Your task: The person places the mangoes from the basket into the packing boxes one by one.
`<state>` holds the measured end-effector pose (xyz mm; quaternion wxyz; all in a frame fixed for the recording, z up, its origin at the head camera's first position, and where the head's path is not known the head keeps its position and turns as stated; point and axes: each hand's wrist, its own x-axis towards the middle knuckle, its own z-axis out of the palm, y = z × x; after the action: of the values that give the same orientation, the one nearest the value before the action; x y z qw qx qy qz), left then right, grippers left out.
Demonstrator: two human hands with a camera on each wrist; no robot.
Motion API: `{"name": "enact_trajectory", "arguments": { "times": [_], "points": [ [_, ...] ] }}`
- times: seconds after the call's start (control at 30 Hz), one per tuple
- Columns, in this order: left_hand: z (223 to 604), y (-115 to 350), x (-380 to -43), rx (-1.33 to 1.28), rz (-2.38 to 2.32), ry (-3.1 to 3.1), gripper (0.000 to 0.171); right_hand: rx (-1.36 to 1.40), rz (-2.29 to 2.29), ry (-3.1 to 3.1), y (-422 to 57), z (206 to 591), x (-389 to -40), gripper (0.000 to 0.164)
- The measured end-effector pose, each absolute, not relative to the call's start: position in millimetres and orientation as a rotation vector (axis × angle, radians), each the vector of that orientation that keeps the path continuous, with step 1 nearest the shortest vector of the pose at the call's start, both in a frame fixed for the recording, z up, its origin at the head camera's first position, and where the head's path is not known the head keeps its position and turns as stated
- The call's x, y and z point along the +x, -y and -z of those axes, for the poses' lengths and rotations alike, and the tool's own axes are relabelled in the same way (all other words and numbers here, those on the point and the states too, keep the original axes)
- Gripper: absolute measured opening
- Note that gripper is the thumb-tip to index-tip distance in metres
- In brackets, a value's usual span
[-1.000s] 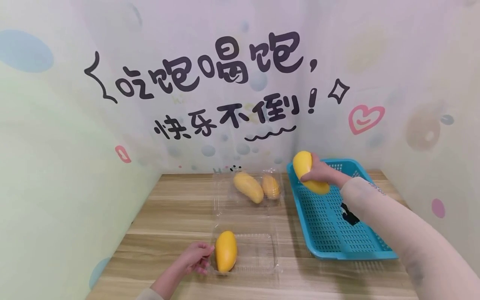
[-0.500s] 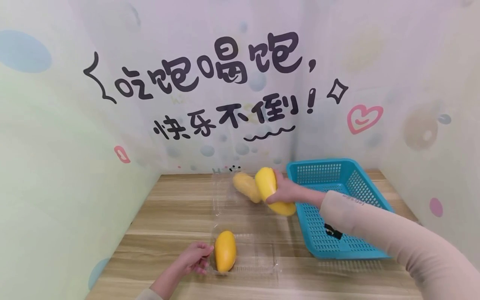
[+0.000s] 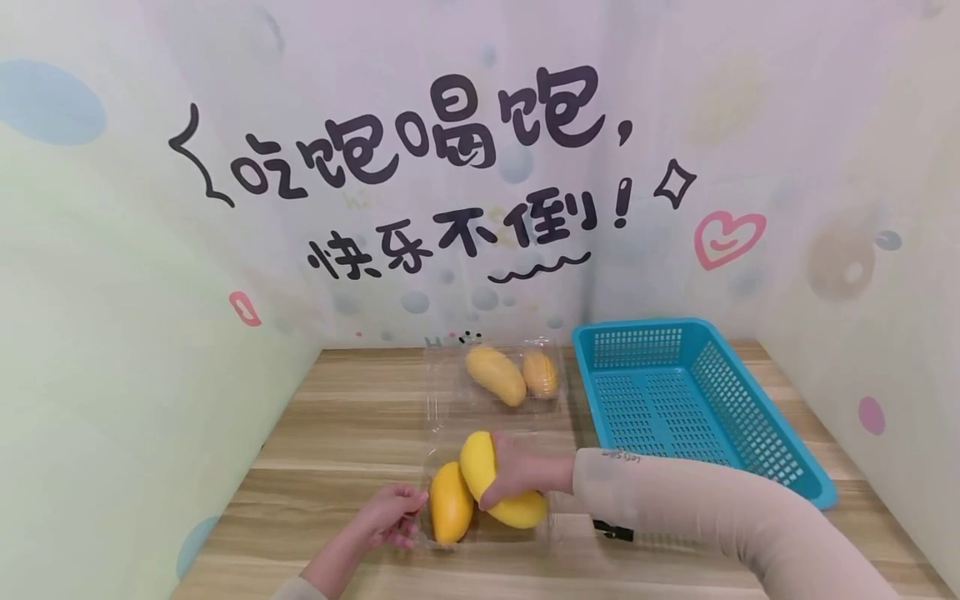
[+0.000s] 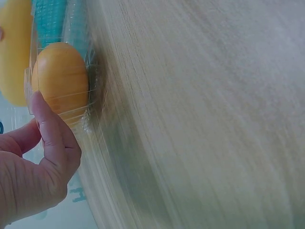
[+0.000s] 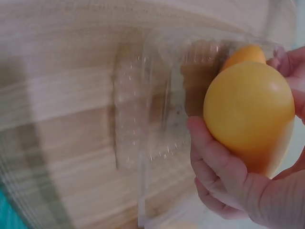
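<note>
My right hand grips a yellow mango over the near half of a clear plastic clamshell box. Beside it, an orange-yellow mango lies along the left side of that half, and the two mangoes overlap in the head view. At the near left rim, my left hand pinches the box edge between thumb and finger, as the left wrist view shows. The right wrist view has the held mango in front, with fingers curled round its underside.
Two more mangoes, a longer one and a smaller one, lie at the far half of the clear box, by the back wall. A blue perforated basket stands to the right, partly behind the right sleeve.
From over the blue basket, my right hand has carried the yellow mango left and toward me, down to the near half of the clear box. The left hand has stayed put.
</note>
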<state>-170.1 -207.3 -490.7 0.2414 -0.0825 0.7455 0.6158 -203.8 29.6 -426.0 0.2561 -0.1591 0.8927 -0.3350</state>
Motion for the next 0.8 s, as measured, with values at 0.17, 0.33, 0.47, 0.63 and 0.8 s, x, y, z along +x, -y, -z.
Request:
{"name": "enact_trajectory", "arguments": {
  "times": [0.17, 0.33, 0.47, 0.63, 0.8],
  "points": [
    [490, 208, -169, -0.209, -1.684, -2.04, 0.016, -0.324, 0.836, -2.446, -20, 438, -200, 0.103],
    [491, 210, -170, -0.203, -1.69, -2.029, 0.014, -0.26, 0.744, -2.471, -18, 446, -200, 0.107],
    [490, 210, -170, -0.208, -1.684, -2.052, 0.016, -0.3, 0.713, -2.534, -20, 449, -198, 0.109],
    [489, 209, -169, -0.219, -1.676, -2.077, 0.016, -0.334, 0.716, -2.559, -23, 453, -194, 0.111],
    [489, 208, -169, -0.203, -1.676, -2.072, 0.013, -0.364, 0.701, -2.579, -25, 462, -193, 0.112]
  ]
}}
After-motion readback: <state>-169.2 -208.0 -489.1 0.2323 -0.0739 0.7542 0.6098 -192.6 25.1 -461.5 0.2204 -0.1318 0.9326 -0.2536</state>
